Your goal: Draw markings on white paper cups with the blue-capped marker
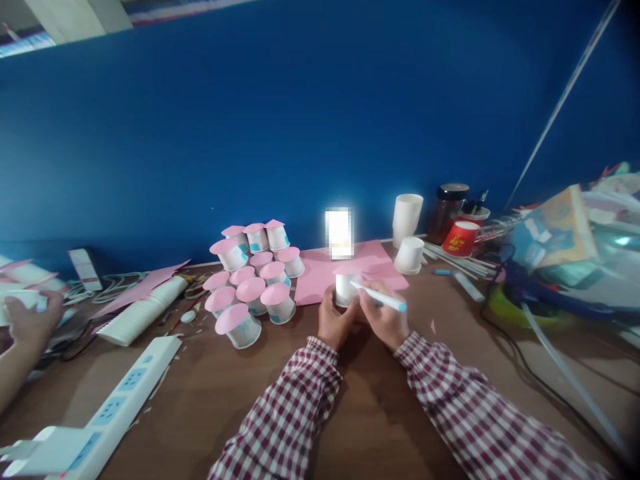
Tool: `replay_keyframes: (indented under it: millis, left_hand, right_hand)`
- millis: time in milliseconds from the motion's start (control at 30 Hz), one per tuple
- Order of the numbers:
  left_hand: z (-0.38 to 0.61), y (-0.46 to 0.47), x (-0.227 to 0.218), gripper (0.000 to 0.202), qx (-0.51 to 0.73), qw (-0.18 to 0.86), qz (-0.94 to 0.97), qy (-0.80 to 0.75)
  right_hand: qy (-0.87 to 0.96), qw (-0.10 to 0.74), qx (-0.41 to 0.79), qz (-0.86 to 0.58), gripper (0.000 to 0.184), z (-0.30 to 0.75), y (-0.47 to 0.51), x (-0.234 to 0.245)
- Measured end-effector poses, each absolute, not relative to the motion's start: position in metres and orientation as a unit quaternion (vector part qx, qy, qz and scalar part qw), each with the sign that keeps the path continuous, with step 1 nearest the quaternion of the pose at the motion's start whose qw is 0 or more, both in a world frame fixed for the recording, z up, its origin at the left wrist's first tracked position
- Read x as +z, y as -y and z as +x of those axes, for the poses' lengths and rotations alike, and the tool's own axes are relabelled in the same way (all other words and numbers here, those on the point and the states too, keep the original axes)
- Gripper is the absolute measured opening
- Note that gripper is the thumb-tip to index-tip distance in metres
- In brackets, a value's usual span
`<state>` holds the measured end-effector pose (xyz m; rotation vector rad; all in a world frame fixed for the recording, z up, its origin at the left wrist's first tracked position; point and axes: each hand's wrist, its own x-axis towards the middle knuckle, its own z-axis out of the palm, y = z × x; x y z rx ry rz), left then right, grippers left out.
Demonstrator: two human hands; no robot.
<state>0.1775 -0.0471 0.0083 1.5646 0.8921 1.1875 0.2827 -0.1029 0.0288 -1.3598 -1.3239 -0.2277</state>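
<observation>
My left hand (336, 319) is closed around the lower part of a white paper cup (345, 288) with a pink paper top, steadying it on the table. In my right hand (385, 317) is a white marker (383, 297) with a light blue end, its tip touching or close to the cup's side. Under and behind the cup lies a pink paper sheet (315, 277). To the left stand several finished-looking cups with pink cone tops (250, 290) and blue marks. What is drawn on the held cup is too blurred to tell.
Upturned white cups (410, 255) and stacked cups (407, 217) stand right, near a red cup (461, 239) and a dark jar (450, 210). A power strip (120, 393) and a cup stack on its side (145, 310) lie left. A co-worker's hand (35, 317) is at far left.
</observation>
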Motion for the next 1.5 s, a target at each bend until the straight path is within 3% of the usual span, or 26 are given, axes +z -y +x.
replay_keyframes:
  millis: [233, 1500]
  left_hand:
    - [0.1739, 0.0423, 0.0091, 0.044, 0.480, 0.510, 0.609, -0.371]
    - [0.1746, 0.0420, 0.0123, 0.040, 0.474, 0.533, 0.594, -0.373]
  right_hand:
    - [0.511, 0.624, -0.055, -0.589, 0.016, 0.2834, 0.1030, 0.0340]
    - [0.533, 0.595, -0.046, -0.599, 0.014, 0.2833, 0.1017, 0.0288]
